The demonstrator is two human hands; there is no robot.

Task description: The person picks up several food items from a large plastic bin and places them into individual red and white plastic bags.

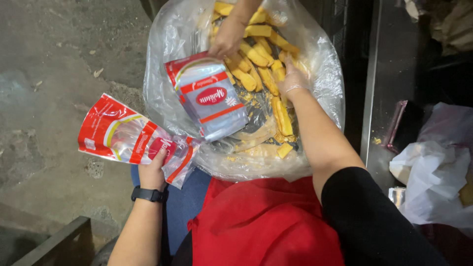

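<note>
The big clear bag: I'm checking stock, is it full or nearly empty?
Partly full: yellow sticks cover the bottom of the big clear bag, with crumbs and bare plastic near its front.

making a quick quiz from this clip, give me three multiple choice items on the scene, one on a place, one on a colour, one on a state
1. Where do the yellow sticks lie?
A. in the big clear bag
B. on the floor
C. on a plate

2. What colour is the band on the left wrist?
A. white
B. black
C. green

3. What is the left hand doing?
A. hanging empty
B. pressing on the floor
C. gripping a red and clear packet

Answers: 1 A, the sticks sit inside the bag's clear walls; 2 B, the band shows black; 3 C, the fingers close on the packet's end.
</note>
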